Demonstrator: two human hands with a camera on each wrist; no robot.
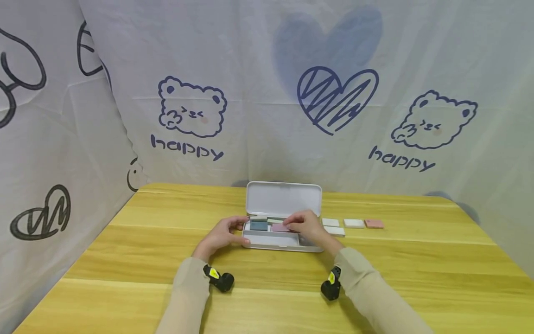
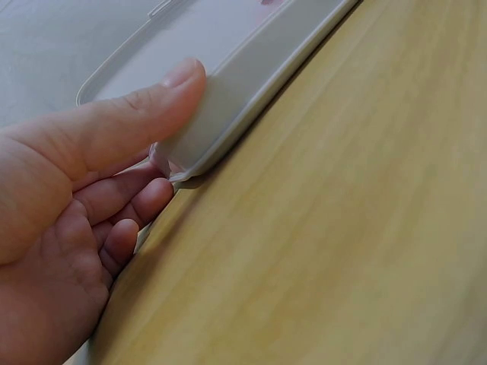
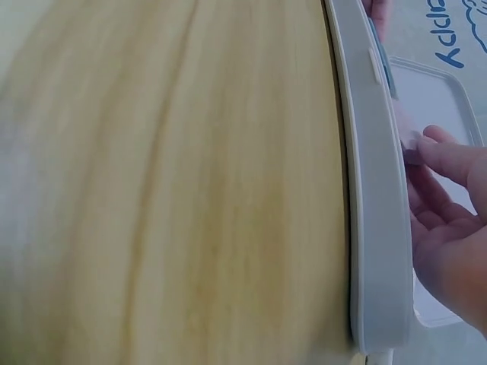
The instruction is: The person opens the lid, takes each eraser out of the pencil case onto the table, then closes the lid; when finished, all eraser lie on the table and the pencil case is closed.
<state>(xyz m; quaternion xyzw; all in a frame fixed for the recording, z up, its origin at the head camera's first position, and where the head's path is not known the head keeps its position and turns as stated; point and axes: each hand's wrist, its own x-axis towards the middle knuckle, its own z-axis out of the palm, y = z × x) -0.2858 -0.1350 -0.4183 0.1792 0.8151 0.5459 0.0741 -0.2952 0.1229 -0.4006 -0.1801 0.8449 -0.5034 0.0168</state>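
A white pencil case (image 1: 271, 240) lies on the table with its lid (image 1: 283, 199) raised at the back. My left hand (image 1: 221, 234) grips the case's left end; in the left wrist view its thumb (image 2: 179, 87) lies against the case's side wall. With thumb and fingertips, my right hand (image 1: 308, 227) pinches a small pink-purple rectangular block (image 1: 278, 227) at the case's rear compartment. The right wrist view shows this block (image 3: 407, 133) at the fingertips. Left of it in the case sits a blue-grey block (image 1: 258, 225), with paler pieces behind, partly hidden.
Right of the case lie white blocks (image 1: 353, 223) and a salmon-pink block (image 1: 374, 223). A divider crosses the case's front compartment. The wooden table (image 1: 267, 306) meets a printed cloth (image 1: 267, 139) at the back. Each wrist carries a black camera (image 1: 224, 282).
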